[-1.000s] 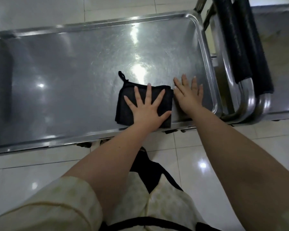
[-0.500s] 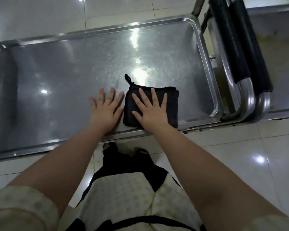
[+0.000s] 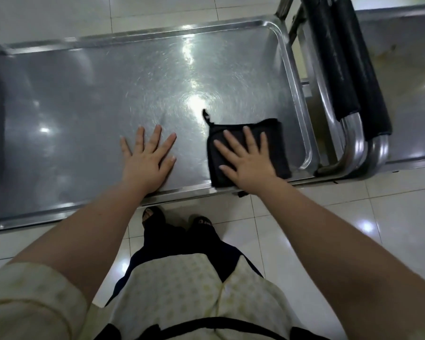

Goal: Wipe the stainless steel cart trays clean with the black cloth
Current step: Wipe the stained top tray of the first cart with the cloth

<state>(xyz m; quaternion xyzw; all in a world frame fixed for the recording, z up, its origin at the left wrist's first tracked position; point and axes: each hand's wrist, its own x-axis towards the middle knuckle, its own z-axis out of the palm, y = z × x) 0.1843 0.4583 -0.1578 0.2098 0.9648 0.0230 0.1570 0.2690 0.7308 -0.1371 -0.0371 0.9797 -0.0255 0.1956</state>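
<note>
- The tray (image 3: 84, 94) is a long shiny metal one. Its long side runs from the left of the frame to the right, tipping up a little toward the right.
- The cloth (image 3: 275, 143) is black and folded into a near square. It lies flat on the tray in the right middle of the frame, close to the tray's rounded lower right corner.
- A small loop (image 3: 206, 117) sticks out from the cloth's upper left corner and points up and left.
- The cloth's lower edge sits on the tray's near rim.
- The right hand (image 3: 248, 160) lies flat on top of the cloth, palm down, with its fingers spread and pointing up the frame. It presses on the cloth and does not grab it. The cloth shows above and to the right of the hand.
- The left hand (image 3: 147, 160) lies flat on the bare tray, palm down, with its fingers spread. It holds nothing. It is to the left of the cloth, with a gap of bare tray between them.
- A second cart (image 3: 407, 94) stands to the right, with black padded handles (image 3: 349, 69) between the two.
- The floor (image 3: 353, 217) has pale shiny tiles.
</note>
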